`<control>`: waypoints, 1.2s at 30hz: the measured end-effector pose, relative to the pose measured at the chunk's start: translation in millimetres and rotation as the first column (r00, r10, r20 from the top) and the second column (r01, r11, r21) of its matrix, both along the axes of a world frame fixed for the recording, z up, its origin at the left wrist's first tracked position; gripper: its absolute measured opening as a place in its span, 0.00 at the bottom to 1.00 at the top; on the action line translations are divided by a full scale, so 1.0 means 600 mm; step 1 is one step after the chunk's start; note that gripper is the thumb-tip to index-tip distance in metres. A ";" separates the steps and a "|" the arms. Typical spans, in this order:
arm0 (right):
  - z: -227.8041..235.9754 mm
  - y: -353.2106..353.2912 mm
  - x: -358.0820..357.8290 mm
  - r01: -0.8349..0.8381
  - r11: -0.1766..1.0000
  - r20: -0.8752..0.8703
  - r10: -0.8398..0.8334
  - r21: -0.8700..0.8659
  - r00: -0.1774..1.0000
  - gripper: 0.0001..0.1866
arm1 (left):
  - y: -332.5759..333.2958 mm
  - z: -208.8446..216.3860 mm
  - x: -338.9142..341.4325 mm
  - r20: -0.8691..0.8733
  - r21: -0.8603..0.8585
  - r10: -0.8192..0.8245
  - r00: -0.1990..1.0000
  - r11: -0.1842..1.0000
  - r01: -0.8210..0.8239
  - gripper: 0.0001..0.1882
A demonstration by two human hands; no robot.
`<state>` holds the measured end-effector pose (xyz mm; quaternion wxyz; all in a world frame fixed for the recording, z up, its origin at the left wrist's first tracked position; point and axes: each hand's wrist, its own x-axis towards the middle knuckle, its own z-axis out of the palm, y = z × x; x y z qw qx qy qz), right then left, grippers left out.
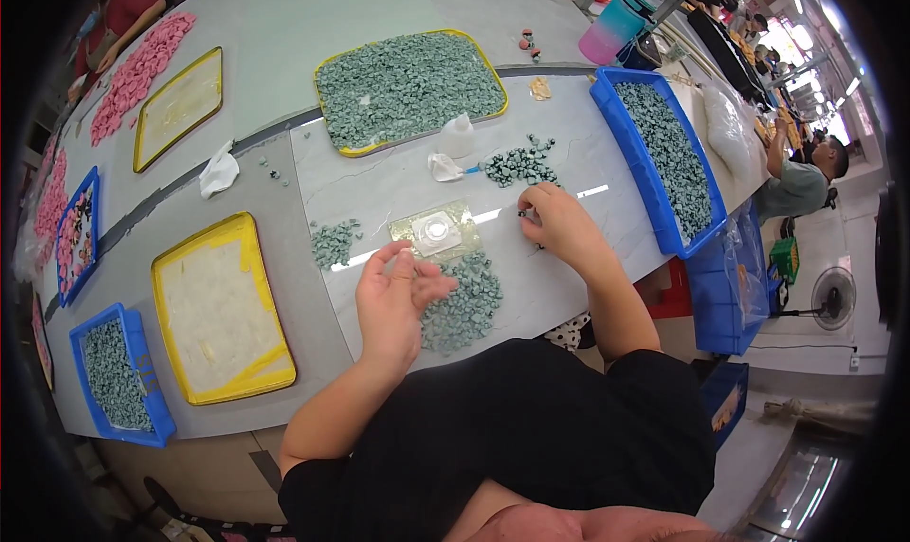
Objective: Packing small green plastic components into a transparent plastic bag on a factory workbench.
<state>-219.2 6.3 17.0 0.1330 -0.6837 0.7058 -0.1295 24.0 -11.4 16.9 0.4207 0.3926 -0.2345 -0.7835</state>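
My left hand [400, 291] is raised over the near side of the work spot, its thumb and index finger drawn together; anything between them is too small to make out. Beneath it lies a heap of small grey-green pieces [466, 307]. My right hand [561, 222] pinches a small dark piece [524, 214] just above the table. Between the hands sits a clear speckled plate [403, 230] carrying a white square with a round white disc [437, 230]. Beyond my right hand is a cluster of darker green pieces [519, 165]. A smaller grey-green pile [335, 244] lies left of the plate.
A yellow-rimmed tray of grey-green pieces [409, 89] stands at the back, near a white bottle [458, 136] and crumpled white tissue [443, 168]. Blue bins [703, 177] flank both sides. A yellow tray [223, 315] lies left. A tumbler [618, 26] stands far right.
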 end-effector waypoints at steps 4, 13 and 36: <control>0.013 0.008 0.033 -0.002 1.000 0.346 0.012 -0.030 0.938 0.08 | 0.010 -0.020 -0.002 0.046 -0.003 -0.219 0.975 0.976 0.220 0.13; 0.005 0.029 0.096 -0.324 0.795 0.238 0.494 -0.513 0.836 0.12 | 0.021 -0.038 -0.025 0.281 -0.144 -0.377 0.883 0.892 0.428 0.15; -0.032 -0.026 0.104 -0.398 0.699 -0.108 0.421 -0.594 0.901 0.18 | 0.004 -0.022 0.010 0.289 -0.271 -0.076 0.954 0.949 0.158 0.08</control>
